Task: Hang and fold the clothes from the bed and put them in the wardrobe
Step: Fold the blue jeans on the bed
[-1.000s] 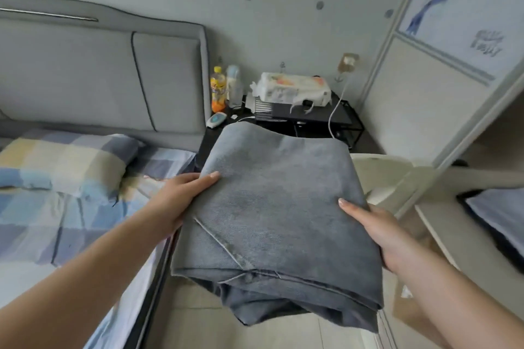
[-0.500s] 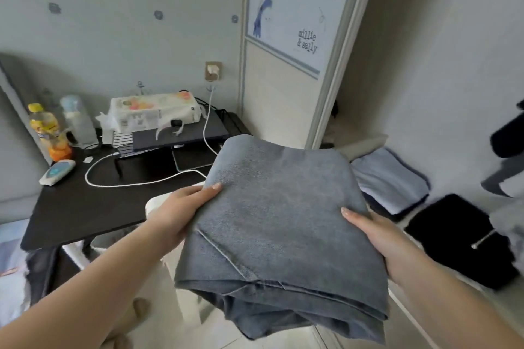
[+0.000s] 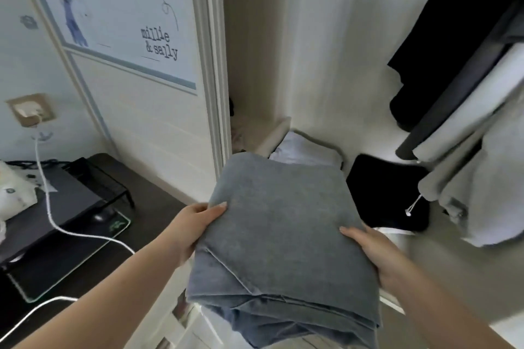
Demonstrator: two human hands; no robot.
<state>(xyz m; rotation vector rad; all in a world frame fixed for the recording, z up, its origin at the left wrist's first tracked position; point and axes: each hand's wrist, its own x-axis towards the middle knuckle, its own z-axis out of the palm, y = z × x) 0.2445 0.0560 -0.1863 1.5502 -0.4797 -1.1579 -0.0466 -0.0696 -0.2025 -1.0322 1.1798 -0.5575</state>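
Both hands, left (image 3: 195,231) and right (image 3: 377,255), pinch the folded grey garment (image 3: 279,238) by its sides, thumbs on top, keeping it flat over the wardrobe shelf (image 3: 442,258), so the folds hold

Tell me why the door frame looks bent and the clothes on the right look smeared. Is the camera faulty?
Head view: the wide-angle lens bows the wardrobe door frame; the hanging clothes at the right edge are soft, which looks like motion blur; the folded grey garment, held by the left hand and right hand, is fairly sharp and evenly lit, with no glare.
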